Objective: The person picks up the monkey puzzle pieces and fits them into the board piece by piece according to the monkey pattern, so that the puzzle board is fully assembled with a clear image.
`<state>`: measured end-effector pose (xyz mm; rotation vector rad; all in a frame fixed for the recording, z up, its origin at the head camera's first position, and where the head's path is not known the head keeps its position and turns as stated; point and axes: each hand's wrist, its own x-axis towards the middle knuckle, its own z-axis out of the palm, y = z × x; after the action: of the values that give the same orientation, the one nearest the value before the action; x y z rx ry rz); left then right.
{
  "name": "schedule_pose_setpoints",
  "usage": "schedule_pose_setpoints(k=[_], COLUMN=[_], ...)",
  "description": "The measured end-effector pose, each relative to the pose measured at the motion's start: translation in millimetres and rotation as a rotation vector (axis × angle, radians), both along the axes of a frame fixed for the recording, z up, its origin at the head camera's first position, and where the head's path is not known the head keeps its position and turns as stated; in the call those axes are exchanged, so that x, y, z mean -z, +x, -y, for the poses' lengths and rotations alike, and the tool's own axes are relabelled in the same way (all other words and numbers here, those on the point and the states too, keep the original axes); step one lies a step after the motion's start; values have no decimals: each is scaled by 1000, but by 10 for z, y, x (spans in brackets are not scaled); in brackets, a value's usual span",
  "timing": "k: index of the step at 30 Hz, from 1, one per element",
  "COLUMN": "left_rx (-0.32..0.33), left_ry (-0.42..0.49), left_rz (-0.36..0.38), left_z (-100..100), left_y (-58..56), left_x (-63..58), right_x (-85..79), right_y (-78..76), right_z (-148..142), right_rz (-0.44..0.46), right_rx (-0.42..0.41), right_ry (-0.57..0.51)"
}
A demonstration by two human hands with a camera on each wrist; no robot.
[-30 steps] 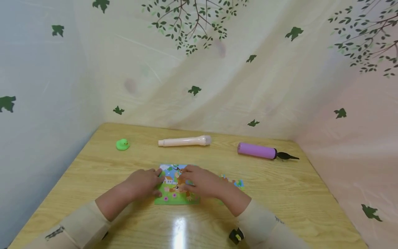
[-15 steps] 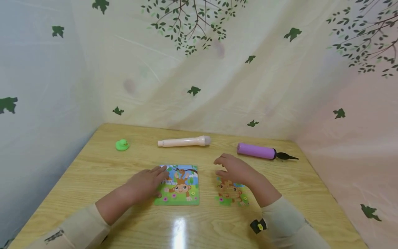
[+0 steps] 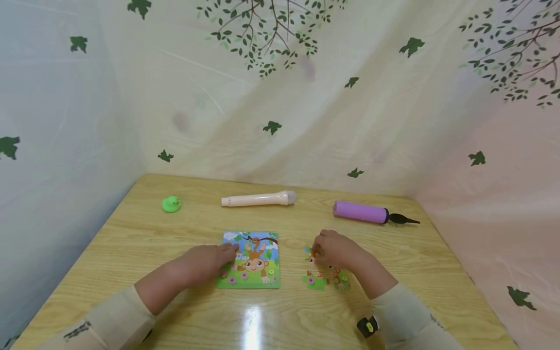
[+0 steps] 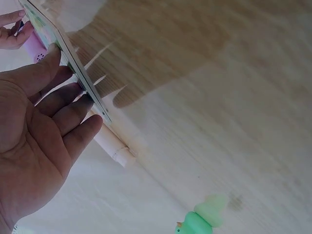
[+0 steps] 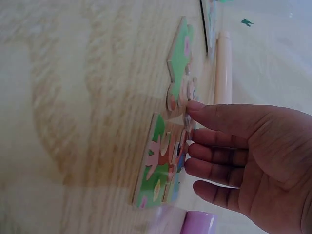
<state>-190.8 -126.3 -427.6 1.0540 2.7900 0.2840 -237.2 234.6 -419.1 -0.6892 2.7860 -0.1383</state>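
A square monkey picture puzzle board lies flat on the table in the head view. My left hand rests on its left edge, fingers nearly straight. In the left wrist view the left hand has thumb and fingertips against the board's edge. To the right of the board lie several loose puzzle pieces, close together. My right hand is over their far side, thumb and fingertips pinching a piece. In the right wrist view the right hand has its thumb and index finger at that puzzle piece, partly hidden.
Behind the board lies a pale pink toy microphone. A green rubber duck sits at the back left. A purple balloon pump with a black nozzle lies at the back right. Printed curtains stand around the wooden table.
My right hand has left the board, moved right to the loose pieces, and lowered its fingers to pinch one. The left hand has stayed at the board's left edge.
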Motion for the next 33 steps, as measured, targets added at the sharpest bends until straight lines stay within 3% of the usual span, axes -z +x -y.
schedule_pose_setpoints(k=[4, 10, 14, 21, 27, 33], left_rx=[11, 30, 29, 14, 46, 8], left_ry=[17, 13, 15, 10, 21, -14], left_rz=[19, 15, 11, 17, -32, 4], left_z=[9, 7, -3, -3, -2, -21], left_y=[1, -11, -13, -11, -12, -10], left_x=[-10, -19, -22, -37, -33, -49], right_x=[13, 50, 14, -78, -1, 48], right_y=[3, 7, 13, 23, 6, 0], right_z=[21, 44, 128, 560, 976, 1224], right_rz=[-40, -184, -263, -341, -353, -383], right_rx=[-20, -100, -166, -325, -444, -483], right_ry=[20, 98, 66, -1, 75, 142])
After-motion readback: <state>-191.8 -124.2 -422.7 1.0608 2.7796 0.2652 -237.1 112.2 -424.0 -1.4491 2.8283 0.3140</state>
